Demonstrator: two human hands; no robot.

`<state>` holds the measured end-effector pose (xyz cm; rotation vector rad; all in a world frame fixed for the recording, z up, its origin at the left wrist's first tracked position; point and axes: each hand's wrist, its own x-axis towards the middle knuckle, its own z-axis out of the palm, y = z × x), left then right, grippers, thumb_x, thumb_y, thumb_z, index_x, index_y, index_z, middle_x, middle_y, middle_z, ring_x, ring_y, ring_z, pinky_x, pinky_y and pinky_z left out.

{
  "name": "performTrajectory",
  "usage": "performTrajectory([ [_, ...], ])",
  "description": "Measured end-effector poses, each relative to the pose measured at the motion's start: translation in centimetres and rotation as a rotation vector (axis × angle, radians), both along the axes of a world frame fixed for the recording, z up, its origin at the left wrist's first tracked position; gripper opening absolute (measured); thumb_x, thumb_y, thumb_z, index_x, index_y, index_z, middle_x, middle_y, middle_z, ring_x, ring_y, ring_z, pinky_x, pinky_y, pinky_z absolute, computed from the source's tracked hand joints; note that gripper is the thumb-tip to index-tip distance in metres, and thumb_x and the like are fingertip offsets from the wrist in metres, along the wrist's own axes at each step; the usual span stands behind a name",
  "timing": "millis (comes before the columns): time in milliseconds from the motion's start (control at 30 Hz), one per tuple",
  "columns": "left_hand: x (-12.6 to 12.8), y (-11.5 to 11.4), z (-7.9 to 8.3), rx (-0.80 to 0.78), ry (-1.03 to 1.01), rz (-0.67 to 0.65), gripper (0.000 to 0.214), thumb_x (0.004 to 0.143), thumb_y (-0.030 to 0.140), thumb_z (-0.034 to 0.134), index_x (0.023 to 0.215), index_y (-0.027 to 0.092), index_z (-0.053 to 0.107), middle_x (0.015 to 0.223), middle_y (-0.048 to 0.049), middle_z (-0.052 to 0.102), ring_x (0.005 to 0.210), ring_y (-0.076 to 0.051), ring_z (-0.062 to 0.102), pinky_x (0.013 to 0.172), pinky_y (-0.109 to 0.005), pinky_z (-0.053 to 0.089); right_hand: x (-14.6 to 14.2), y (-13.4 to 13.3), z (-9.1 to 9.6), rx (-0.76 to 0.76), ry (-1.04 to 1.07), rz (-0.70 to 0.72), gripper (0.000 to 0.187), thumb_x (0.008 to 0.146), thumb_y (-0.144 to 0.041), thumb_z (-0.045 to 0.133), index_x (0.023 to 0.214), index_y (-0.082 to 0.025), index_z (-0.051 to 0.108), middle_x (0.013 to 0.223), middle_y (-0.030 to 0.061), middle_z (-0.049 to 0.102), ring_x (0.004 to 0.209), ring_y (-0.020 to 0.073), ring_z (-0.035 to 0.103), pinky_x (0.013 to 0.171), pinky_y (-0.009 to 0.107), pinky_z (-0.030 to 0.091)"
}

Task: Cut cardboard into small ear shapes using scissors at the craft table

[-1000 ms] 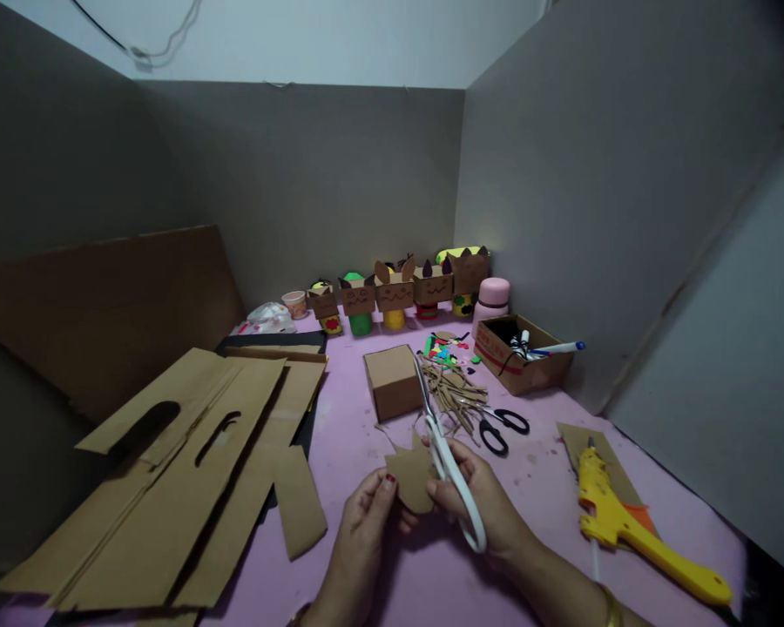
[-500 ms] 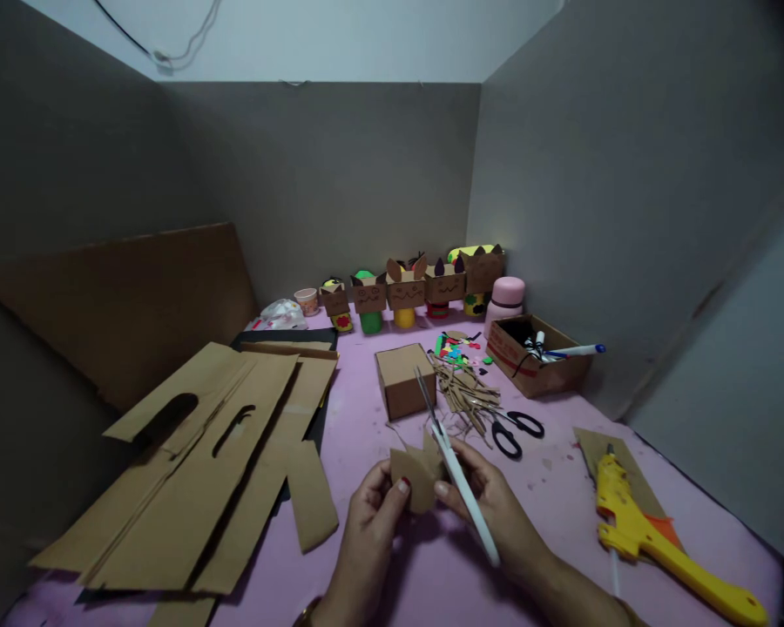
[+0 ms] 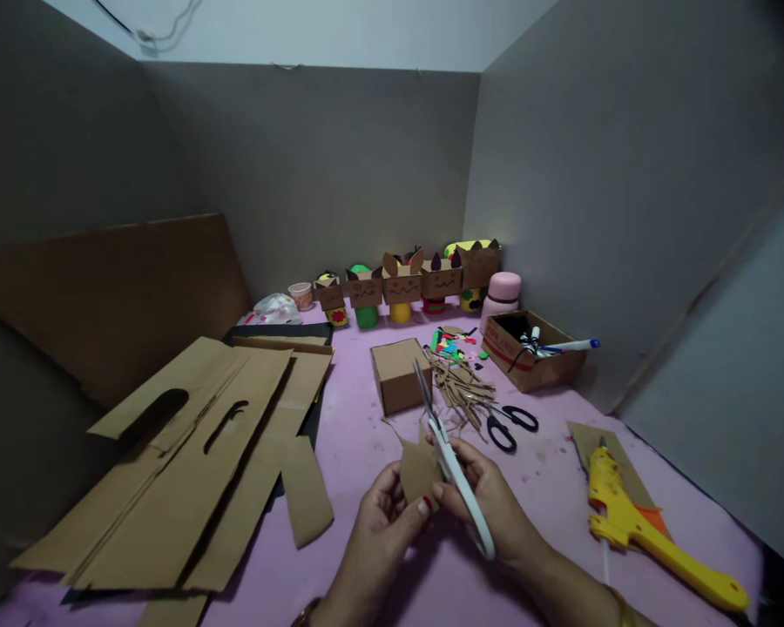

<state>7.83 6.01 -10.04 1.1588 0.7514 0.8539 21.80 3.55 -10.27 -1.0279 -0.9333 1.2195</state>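
Observation:
Near the front of the table, a small cut piece of brown cardboard with a pointed tip is pinched by my left hand, thumb on its lower edge. My right hand is closed around white-handled scissors, blades pointing up and away; its thumb also touches the cardboard piece. Whether the blades are parted is hard to see. Just beyond stands a closed cardboard box, with the scissor tips overlapping it in view. Thin cardboard offcuts lie right of the box, and black-handled scissors rest beside them.
Flat cardboard sheets are stacked at left. A yellow glue gun lies at right on cardboard. An open box of pens, a pink flask, colourful scraps and several box-headed cardboard figures stand or lie farther back.
My left hand has shifted slightly right, and the cardboard piece has turned, now more upright against the right hand. The scissors stay in my right hand. The whole view has shifted a little.

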Motion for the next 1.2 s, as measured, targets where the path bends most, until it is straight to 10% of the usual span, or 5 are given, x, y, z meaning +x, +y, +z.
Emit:
performTrajectory([
  [600, -0.3, 0.6, 0.3, -0.083, -0.038, 0.139, 0.028, 0.074, 0.028, 0.069, 0.1, 0.018, 0.063, 0.071, 0.0005, 0.06, 0.055, -0.009, 0.049, 0.052, -0.019, 0.042, 0.9, -0.6, 0.2, 0.102, -0.06, -0.085, 0.051, 0.078, -0.049, 0.066, 0.119, -0.023, 0.049, 0.093, 0.003, 0.061, 0.081, 0.0174, 0.055, 0.076, 0.029, 0.044],
  [967, -1.0, 2.2, 0.2, -0.175, -0.226, 0.348, 0.022, 0.069, 0.027, 0.073, 0.083, 0.015, 0.06, 0.067, 0.0021, 0.063, 0.052, -0.008, 0.056, 0.05, -0.017, 0.046, 1.1, -0.2, -0.5, 0.026, -0.538, -0.045, 0.056, 0.069, -0.024, 0.071, 0.122, -0.017, 0.058, 0.117, 0.0119, 0.065, 0.11, 0.0294, 0.056, 0.099, 0.045, 0.038],
  [1200, -1.4, 3.0, -0.2, -0.144, -0.223, 0.406, 0.023, 0.069, 0.026, 0.071, 0.085, 0.013, 0.061, 0.075, -0.0034, 0.071, 0.054, -0.009, 0.06, 0.049, -0.017, 0.048, 1.2, -0.4, -0.5, 0.059, -0.703, 0.027, 0.055, 0.067, -0.018, 0.069, 0.121, -0.027, 0.062, 0.1, 0.0056, 0.071, 0.086, 0.0259, 0.064, 0.082, 0.04, 0.05],
])
